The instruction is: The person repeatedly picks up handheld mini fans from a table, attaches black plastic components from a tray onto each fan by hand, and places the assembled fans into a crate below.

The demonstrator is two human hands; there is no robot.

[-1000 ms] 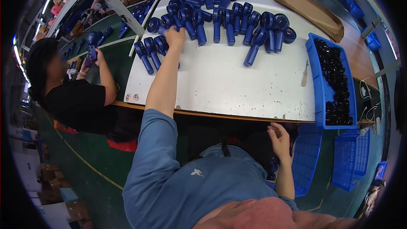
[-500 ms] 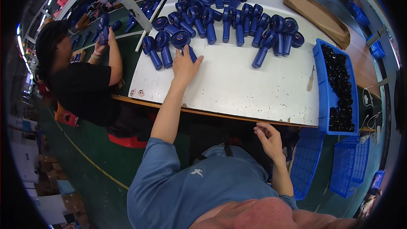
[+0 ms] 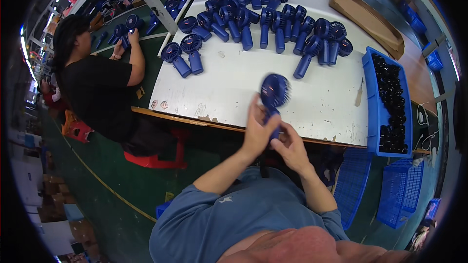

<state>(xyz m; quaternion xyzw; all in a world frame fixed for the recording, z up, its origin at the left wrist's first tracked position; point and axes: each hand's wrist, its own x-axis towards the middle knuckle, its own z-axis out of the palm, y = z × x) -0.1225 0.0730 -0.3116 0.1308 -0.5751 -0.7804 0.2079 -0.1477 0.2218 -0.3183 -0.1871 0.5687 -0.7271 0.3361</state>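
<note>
White worktable [image 3: 234, 87], blue handheld fan [image 3: 274, 95] between both hands [image 3: 275, 136].

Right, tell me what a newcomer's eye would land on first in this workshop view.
First, the blue handheld fan that the left hand and right hand hold together at the near edge of the white table. Next, the crowd of matching blue fans lying across the table's far half. Then the blue bin of black parts on the right, and a co-worker in black seated at the left.
</note>
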